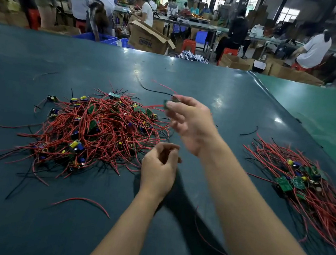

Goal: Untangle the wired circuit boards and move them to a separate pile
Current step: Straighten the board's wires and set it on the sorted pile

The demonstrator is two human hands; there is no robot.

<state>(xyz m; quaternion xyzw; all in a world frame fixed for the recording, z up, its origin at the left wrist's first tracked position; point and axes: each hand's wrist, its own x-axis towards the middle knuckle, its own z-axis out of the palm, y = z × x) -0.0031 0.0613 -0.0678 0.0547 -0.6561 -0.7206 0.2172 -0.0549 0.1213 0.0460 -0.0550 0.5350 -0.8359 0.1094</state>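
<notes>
Right fingers (170, 105) around circuit board (166, 104)

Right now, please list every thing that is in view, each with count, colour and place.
tangled pile: one, red and black wires with green boards, left on the table
sorted pile: one, same colours, right on the table
held board: one, green, blurred, with red and black wires, above the table centre
loose wire: one, red, near front left
table: one, dark teal
cardboard box: one, brown, behind the table
stool: one, red, background
left hand: loosely curled, seems to hold nothing
right hand: pinches the held board
</notes>
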